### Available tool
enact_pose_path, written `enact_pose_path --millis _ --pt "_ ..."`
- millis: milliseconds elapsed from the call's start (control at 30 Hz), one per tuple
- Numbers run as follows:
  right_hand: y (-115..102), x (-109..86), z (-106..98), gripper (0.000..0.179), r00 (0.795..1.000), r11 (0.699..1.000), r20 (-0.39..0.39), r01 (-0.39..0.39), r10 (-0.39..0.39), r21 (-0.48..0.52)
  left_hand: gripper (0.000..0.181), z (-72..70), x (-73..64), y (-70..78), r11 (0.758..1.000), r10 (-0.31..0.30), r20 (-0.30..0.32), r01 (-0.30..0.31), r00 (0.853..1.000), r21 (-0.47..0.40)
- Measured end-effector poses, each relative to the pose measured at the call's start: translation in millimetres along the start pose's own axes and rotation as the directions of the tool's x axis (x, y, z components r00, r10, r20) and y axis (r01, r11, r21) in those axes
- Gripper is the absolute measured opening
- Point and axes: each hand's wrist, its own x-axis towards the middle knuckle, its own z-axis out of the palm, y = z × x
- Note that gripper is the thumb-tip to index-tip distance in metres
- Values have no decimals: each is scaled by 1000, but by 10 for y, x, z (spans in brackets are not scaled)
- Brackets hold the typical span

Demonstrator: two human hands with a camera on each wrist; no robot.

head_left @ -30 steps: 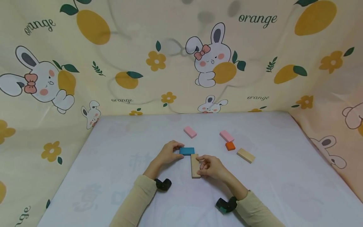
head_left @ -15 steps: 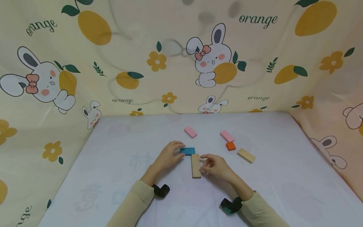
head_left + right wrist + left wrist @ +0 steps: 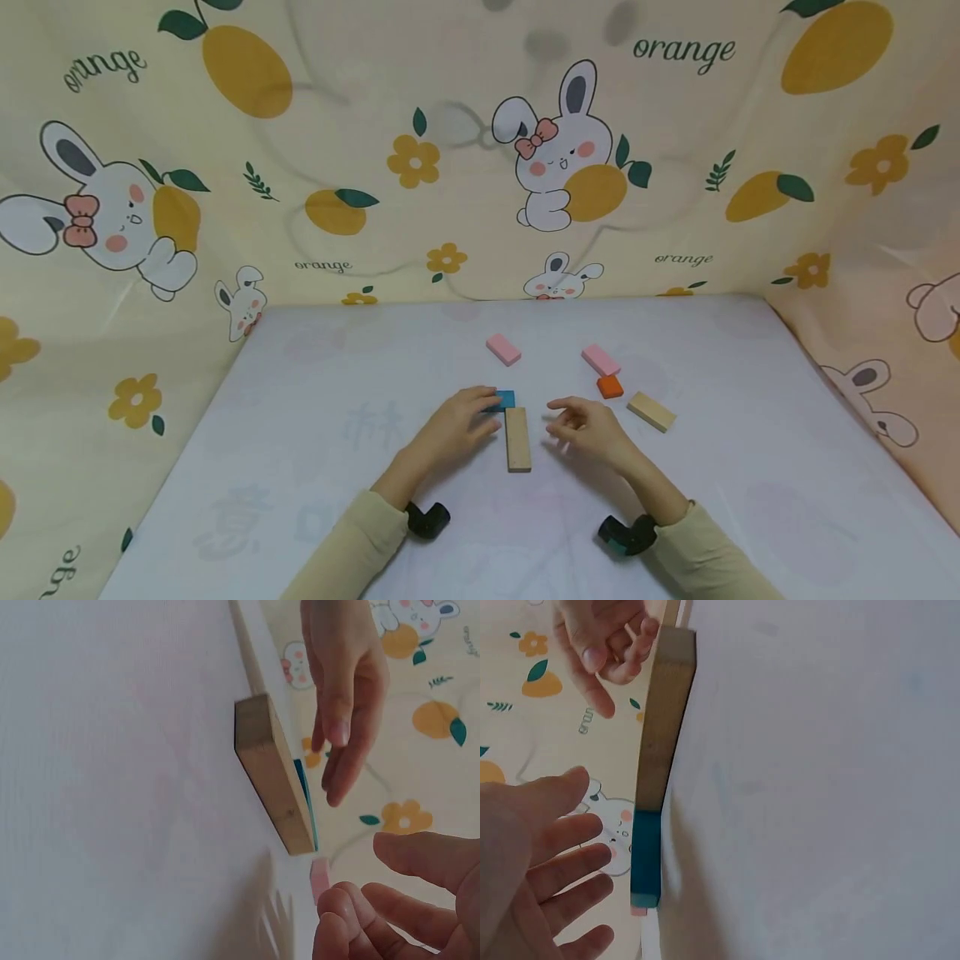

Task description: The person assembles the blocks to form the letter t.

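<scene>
A blue block (image 3: 507, 401) lies crosswise on the white cloth, meeting the top end of a long plain wooden block (image 3: 517, 442) at a corner. My left hand (image 3: 448, 427) hovers at the blue block's left, partly covering it in the head view. In the left wrist view its fingers (image 3: 574, 870) are spread and relaxed, holding nothing. To the right of the wooden block, my right hand (image 3: 596, 433) is apart from it. The thumb (image 3: 420, 855) and loosely bent fingers of that hand have nothing between them.
Beyond the hands lie a pink block (image 3: 503, 349) and, farther right, another pink block (image 3: 601, 360) against an orange block (image 3: 610, 387). A second wooden block (image 3: 651, 412) rests right of the orange one. A patterned curtain (image 3: 450, 167) borders the table's back.
My right hand has let go of the long wooden block and moved right. My left hand has released the blue block, its fingers now partly over it. The blocks have stayed put.
</scene>
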Motion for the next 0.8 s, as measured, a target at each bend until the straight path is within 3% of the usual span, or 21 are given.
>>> enact_pose_path --millis 100,367,533,800 --pt "26 2 -38 34 1000 1000 -27 -8 7 -7 45 31 -17 32 998 29 21 -30 999 49" --pt "92 19 -189 34 996 1000 -88 -26 27 9 54 73 -45 100 985 28 117 -48 993 166" --pt "153 62 -281 36 993 997 -108 -39 45 59 58 90 -45 122 975 57 139 -86 989 206" --pt "230 113 -388 30 984 999 -174 -39 44 34 63 96 -51 151 972 50 164 -86 985 218"
